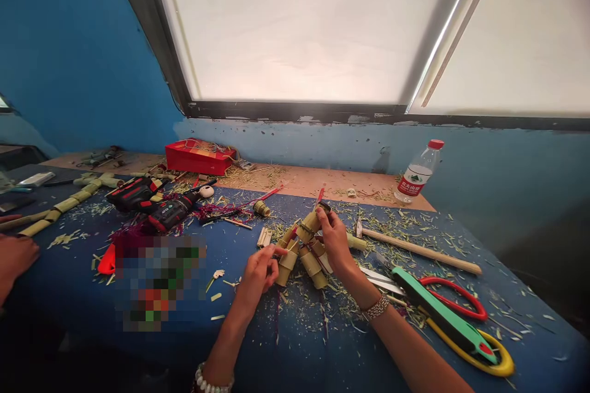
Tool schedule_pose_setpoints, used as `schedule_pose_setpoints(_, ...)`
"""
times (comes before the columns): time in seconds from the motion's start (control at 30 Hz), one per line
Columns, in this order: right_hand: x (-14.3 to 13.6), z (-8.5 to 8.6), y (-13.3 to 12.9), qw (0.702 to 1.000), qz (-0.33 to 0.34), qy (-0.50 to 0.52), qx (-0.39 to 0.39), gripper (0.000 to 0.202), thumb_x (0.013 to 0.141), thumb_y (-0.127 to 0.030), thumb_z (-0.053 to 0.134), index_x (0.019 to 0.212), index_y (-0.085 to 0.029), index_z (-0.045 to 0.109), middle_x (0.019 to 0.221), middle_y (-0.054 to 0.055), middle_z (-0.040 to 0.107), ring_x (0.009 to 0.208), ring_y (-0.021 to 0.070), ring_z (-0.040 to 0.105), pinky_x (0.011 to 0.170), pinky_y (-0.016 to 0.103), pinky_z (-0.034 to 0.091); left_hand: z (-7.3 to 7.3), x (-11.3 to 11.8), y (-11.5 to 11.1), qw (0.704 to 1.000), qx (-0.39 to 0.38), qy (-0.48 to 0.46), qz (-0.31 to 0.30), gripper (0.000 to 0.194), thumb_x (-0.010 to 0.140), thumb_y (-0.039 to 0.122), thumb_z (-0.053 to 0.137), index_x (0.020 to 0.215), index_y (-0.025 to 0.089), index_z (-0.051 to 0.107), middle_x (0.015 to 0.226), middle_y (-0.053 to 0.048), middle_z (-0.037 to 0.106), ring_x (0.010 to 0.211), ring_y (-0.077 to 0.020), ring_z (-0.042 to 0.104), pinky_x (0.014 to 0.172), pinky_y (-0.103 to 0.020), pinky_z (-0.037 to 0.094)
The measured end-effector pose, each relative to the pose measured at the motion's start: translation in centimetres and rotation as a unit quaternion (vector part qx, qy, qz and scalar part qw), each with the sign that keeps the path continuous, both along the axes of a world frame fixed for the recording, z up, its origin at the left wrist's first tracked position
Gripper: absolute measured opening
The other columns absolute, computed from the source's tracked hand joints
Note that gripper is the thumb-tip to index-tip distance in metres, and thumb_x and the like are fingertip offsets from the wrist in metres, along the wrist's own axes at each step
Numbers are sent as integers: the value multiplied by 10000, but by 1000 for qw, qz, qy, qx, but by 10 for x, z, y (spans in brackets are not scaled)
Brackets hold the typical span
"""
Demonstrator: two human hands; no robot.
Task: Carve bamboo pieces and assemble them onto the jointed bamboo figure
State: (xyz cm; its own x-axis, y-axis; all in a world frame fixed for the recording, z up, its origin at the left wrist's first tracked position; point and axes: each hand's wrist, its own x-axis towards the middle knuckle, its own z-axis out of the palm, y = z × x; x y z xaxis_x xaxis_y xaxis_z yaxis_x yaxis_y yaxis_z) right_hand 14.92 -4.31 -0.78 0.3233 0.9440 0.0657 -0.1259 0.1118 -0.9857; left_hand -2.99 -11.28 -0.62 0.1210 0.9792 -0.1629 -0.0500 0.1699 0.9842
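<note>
Tan-green jointed bamboo figure [308,227] between hands, long axis toward blue table [295,356]'s near edge. Right hand [335,239] nearer, pinching its top; left hand [257,273] curled by lower left tube [286,267], grip unclear.

To the right of the fingers [325,221] lay a wooden-handled hammer [419,249], and a green-handled cutter [445,313] across red-and-yellow-handled scissors [479,312]. Beyond the fingers, a red-capped bottle [417,175] stood rightward and a red box [196,158] leftward; a power drill [173,213] lay to their left.
</note>
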Motion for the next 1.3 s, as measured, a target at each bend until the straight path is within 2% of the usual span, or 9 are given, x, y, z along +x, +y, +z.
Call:
schedule_pose_setpoints(0.1,0,1,0,1000,-2,1,4,588,663,-748,682,867,-203,602,828,24,607,769,205,538,561,285,458,1,-3,2,999,-22,-24,-13,624,834,667,535,1113,118,642,443,100,381,395,-55,138,403,-198,88)
schedule_pose_setpoints(0.33,1,1,0,1000,1,-8,8,535,705,-724,668,853,-215,598,841,29,633,781,216,571,578,291,469,-4,-6,9,997,-41,-30,-51,715,775,727,550,1114,104,644,425,87,432,350,-46,164,367,-188,107)
schedule_pose_setpoints(0.7,1,0,-1,1000,1,-19,8,536,726,-728,647,849,-210,585,801,14,582,749,198,534,581,286,448,-13,-3,10,999,26,-17,-41,647,854,701,504,1070,105,635,472,53,515,354,-63,257,365,-192,200)
schedule_pose_setpoints(0.8,0,0,-1,1000,1,-24,11,546,728,-736,630,860,-208,584,803,14,581,748,197,531,583,285,444,-8,0,4,998,55,5,-42,596,881,669,493,1044,115,641,487,54,511,369,-73,275,385,-205,220)
schedule_pose_setpoints(0.87,1,-1,1,999,6,-30,11,545,733,-740,616,857,-210,584,791,12,582,730,193,525,572,283,438,1,-1,-3,994,92,57,-11,519,898,621,519,1042,140,651,525,49,525,414,-88,351,430,-211,279)
schedule_pose_setpoints(0.93,5,0,4,999,14,-43,9,532,734,-733,616,837,-212,587,771,7,583,711,186,516,565,278,429,12,-7,-10,977,146,152,32,418,919,557,541,1035,176,668,610,25,579,508,-116,464,492,-221,343)
schedule_pose_setpoints(1.03,14,2,12,997,36,-74,-5,505,727,-714,628,770,-212,589,714,-7,564,677,171,496,553,267,407,22,-21,-9,925,217,307,54,298,943,468,536,1014,224,693,806,-21,681,679,-168,585,592,-259,425)
schedule_pose_setpoints(1.17,22,8,19,986,100,-128,-35,488,723,-690,651,677,-208,584,628,-25,530,609,150,480,521,256,375,15,-21,7,861,247,445,-1,237,921,388,590,1072,232,685,1061,-63,724,1015,-274,633,841,-369,492)
schedule_pose_setpoints(1.3,16,14,16,969,167,-177,-47,455,729,-635,705,632,-205,590,570,-31,520,547,131,452,495,248,363,5,4,6,816,278,506,8,447,910,411,630,1307,213,578,1275,-114,665,1185,-324,591,955,-432,475)
